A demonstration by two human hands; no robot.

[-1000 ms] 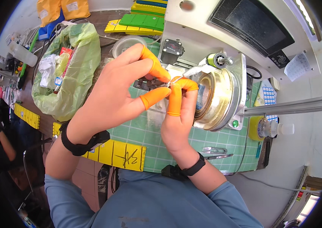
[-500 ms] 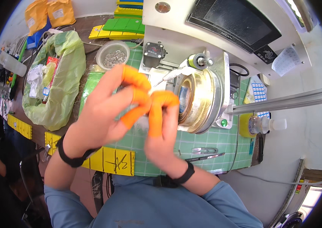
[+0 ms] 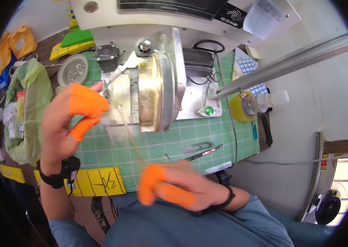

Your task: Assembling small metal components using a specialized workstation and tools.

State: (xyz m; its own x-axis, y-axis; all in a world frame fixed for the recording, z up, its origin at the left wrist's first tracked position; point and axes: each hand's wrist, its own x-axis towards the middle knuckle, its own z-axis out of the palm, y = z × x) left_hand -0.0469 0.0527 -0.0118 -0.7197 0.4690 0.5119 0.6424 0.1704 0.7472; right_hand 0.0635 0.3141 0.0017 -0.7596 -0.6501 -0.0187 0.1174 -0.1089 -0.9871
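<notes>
Left hand (image 3: 73, 113): positioned at the left end of the machine's metal bed (image 3: 120, 96), beside the metal tip of a white-wrapped arm (image 3: 125, 66). The fingers, in orange covers (image 3: 88, 101), are curled toward the thumb; whether they pinch a small item or touch the tip cannot be determined.

Right hand (image 3: 178, 185): near the front edge of the table, blurred, fingers bent inward. No item shows in it; a hidden one cannot be ruled out.

Thin stick (image 3: 130, 133): between the two hands, apart from both, one end over the bed and the other on the green mat (image 3: 104, 153). Expected handling: very light, stiff lengthwise, liable to snap if bent and to roll if nudged. Recommended hold: light pinch on the shaft near the mat-side end, clear of the wheel (image 3: 149, 96).

White-wrapped arm: probably rigid and fixed to the machine; grip the wrapped shank rather than the narrow tip.
</notes>
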